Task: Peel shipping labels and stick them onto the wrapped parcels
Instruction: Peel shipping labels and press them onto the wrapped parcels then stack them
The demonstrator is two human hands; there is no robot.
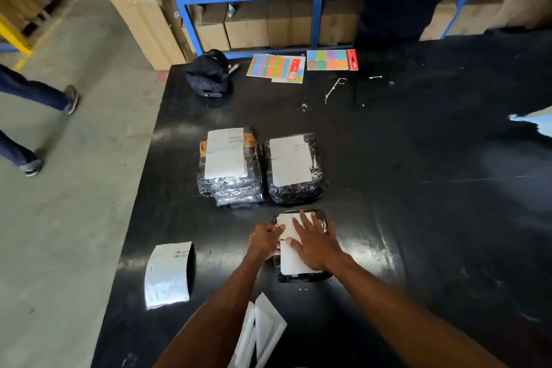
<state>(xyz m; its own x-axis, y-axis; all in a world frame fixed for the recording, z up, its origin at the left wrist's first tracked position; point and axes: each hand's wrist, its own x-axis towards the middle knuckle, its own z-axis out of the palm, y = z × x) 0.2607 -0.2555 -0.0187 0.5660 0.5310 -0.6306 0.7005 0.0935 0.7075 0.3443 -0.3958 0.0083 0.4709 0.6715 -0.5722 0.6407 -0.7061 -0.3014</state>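
A black wrapped parcel [301, 276] lies near me on the black table [418, 188] with a white shipping label [294, 263] on its top. My right hand [313, 243] lies flat on the label, fingers spread. My left hand [264, 240] is at the label's left edge with its fingers curled; whether it pinches the edge I cannot tell. Two more wrapped parcels stand farther back, the left parcel [231, 188] and the right parcel [295, 191], each with a white label on top. A curled label sheet [167, 275] lies at the left.
White backing strips [263, 331] lie by the near edge. Coloured sticker sheets [276, 67] and a second sheet [330, 60] sit at the far side beside a black cap [209, 73]. People stand on the floor to the left and behind the table. Blue racks hold cartons.
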